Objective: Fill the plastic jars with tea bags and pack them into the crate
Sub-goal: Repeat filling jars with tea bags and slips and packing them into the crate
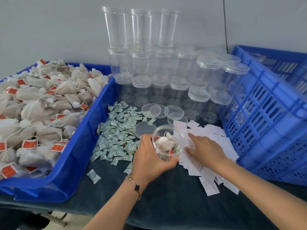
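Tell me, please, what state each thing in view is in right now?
Held jar: open, lidless, tea bags inside, tilted toward the camera.
Left hand: grips the held jar.
Right hand: fingers straight, on the paper slips.
Stacked jars: empty, most lidded.
Loose lids: off, lying on the table.
Blue tray: heaped with tea bags.
Blue crate: tilted.

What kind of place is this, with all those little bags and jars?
Probably a small packing workshop for tea. A blue tray is heaped with tea bags, empty clear jars are stacked against the wall, and a blue crate waits beside them. The left hand holds a jar being filled.
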A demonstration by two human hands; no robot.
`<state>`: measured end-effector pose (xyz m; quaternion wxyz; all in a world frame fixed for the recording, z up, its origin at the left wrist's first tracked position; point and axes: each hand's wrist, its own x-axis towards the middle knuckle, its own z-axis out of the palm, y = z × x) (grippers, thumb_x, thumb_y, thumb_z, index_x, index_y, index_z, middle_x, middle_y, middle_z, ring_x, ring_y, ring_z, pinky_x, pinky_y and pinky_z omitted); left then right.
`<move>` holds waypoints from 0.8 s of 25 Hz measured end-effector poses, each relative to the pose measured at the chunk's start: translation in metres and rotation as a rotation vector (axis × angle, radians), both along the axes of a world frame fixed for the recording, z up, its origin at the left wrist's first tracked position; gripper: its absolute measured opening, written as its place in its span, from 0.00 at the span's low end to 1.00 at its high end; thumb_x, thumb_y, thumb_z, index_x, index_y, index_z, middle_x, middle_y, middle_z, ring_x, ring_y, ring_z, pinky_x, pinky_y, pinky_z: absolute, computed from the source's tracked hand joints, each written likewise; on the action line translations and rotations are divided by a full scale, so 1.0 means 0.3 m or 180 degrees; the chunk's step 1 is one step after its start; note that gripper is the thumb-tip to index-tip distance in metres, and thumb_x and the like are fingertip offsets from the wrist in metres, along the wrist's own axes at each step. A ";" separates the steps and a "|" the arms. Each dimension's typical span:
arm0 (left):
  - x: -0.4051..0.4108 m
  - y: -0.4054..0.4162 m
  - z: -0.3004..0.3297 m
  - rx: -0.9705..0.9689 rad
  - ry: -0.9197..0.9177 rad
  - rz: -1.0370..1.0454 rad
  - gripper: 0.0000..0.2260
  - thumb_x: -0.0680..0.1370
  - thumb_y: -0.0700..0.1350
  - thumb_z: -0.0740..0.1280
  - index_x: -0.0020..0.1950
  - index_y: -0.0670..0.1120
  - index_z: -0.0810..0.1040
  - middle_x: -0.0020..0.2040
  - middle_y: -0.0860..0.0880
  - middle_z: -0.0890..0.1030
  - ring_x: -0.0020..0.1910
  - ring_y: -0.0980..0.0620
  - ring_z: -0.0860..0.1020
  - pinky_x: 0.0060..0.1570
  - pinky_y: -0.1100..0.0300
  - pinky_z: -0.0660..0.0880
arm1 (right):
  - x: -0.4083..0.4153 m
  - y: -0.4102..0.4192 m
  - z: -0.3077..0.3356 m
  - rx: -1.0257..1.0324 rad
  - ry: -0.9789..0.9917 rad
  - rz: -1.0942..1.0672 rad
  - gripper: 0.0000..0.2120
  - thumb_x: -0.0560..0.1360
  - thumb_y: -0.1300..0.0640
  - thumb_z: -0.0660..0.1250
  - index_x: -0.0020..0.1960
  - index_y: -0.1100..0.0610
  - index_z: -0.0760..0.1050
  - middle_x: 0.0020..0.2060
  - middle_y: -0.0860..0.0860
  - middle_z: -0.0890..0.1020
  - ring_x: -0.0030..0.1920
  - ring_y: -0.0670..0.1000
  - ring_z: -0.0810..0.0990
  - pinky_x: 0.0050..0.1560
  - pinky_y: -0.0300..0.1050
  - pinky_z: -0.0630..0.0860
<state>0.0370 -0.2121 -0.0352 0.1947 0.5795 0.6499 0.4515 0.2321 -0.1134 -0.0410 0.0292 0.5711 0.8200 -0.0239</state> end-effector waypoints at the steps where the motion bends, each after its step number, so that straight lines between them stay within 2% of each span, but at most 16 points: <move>1: 0.014 -0.003 -0.009 -0.0001 -0.0073 -0.0008 0.34 0.54 0.66 0.73 0.52 0.57 0.64 0.47 0.62 0.69 0.43 0.66 0.72 0.40 0.77 0.68 | 0.010 -0.024 -0.014 0.0015 0.0019 0.0028 0.27 0.78 0.40 0.56 0.73 0.49 0.60 0.67 0.49 0.72 0.65 0.53 0.70 0.58 0.49 0.70; 3: 0.017 -0.006 -0.019 -0.0047 -0.0227 0.0038 0.32 0.53 0.67 0.71 0.50 0.60 0.62 0.47 0.63 0.70 0.44 0.64 0.73 0.43 0.71 0.71 | 0.014 -0.049 -0.034 0.0224 0.0102 0.0169 0.21 0.80 0.44 0.56 0.70 0.51 0.66 0.68 0.49 0.71 0.66 0.52 0.70 0.59 0.47 0.69; 6: 0.011 -0.010 -0.017 -0.0133 -0.0254 0.0083 0.33 0.52 0.67 0.70 0.50 0.59 0.62 0.48 0.60 0.72 0.46 0.59 0.76 0.44 0.61 0.75 | 0.009 -0.055 -0.025 0.0585 -0.0076 0.0402 0.11 0.80 0.56 0.57 0.61 0.54 0.71 0.57 0.49 0.78 0.56 0.51 0.75 0.47 0.41 0.67; 9: 0.017 -0.013 -0.008 -0.0153 -0.0146 0.0124 0.35 0.52 0.68 0.69 0.52 0.57 0.62 0.48 0.60 0.72 0.46 0.57 0.76 0.44 0.60 0.74 | 0.000 -0.067 -0.017 0.0469 -0.0407 0.0398 0.15 0.76 0.67 0.58 0.62 0.58 0.68 0.53 0.51 0.78 0.53 0.52 0.76 0.41 0.41 0.65; 12: 0.018 -0.012 -0.008 -0.0177 -0.0128 0.0109 0.33 0.52 0.69 0.68 0.50 0.60 0.60 0.48 0.60 0.71 0.45 0.58 0.75 0.44 0.62 0.72 | -0.022 -0.080 0.001 0.0591 -0.0491 0.0161 0.09 0.75 0.66 0.62 0.55 0.59 0.71 0.43 0.51 0.80 0.41 0.52 0.79 0.33 0.42 0.64; 13: 0.017 -0.011 -0.010 -0.0179 -0.0110 0.0094 0.31 0.52 0.70 0.68 0.48 0.61 0.59 0.48 0.60 0.71 0.45 0.58 0.75 0.43 0.62 0.72 | -0.029 -0.079 0.006 0.0703 -0.0466 0.0104 0.06 0.72 0.65 0.68 0.48 0.60 0.74 0.35 0.51 0.80 0.33 0.52 0.78 0.29 0.42 0.63; 15: 0.016 -0.012 -0.014 -0.0164 -0.0079 0.0084 0.30 0.52 0.70 0.67 0.47 0.63 0.59 0.49 0.59 0.71 0.45 0.59 0.74 0.43 0.62 0.72 | -0.034 -0.076 0.015 0.0984 -0.0114 0.0081 0.08 0.64 0.66 0.75 0.36 0.61 0.75 0.24 0.51 0.77 0.23 0.52 0.75 0.24 0.40 0.60; 17: 0.015 -0.011 -0.017 -0.0142 -0.0038 0.0089 0.31 0.52 0.70 0.67 0.47 0.62 0.58 0.49 0.59 0.71 0.45 0.59 0.73 0.43 0.62 0.71 | -0.041 -0.076 0.030 0.0895 0.0129 0.0028 0.02 0.72 0.62 0.67 0.42 0.60 0.76 0.29 0.52 0.79 0.28 0.54 0.77 0.28 0.41 0.64; 18: 0.015 -0.011 -0.019 -0.0136 -0.0009 0.0087 0.32 0.52 0.70 0.67 0.48 0.62 0.57 0.49 0.58 0.70 0.44 0.59 0.72 0.43 0.62 0.71 | -0.041 -0.077 0.040 0.0865 0.0326 -0.0091 0.04 0.75 0.60 0.63 0.45 0.60 0.76 0.32 0.52 0.81 0.31 0.55 0.78 0.30 0.41 0.66; 20: 0.016 -0.011 -0.022 -0.0113 0.0036 0.0096 0.34 0.52 0.71 0.66 0.51 0.60 0.58 0.49 0.58 0.71 0.44 0.58 0.73 0.42 0.62 0.71 | -0.045 -0.084 0.078 0.1090 0.1031 0.0005 0.05 0.76 0.60 0.64 0.46 0.60 0.78 0.33 0.52 0.82 0.30 0.54 0.78 0.31 0.43 0.70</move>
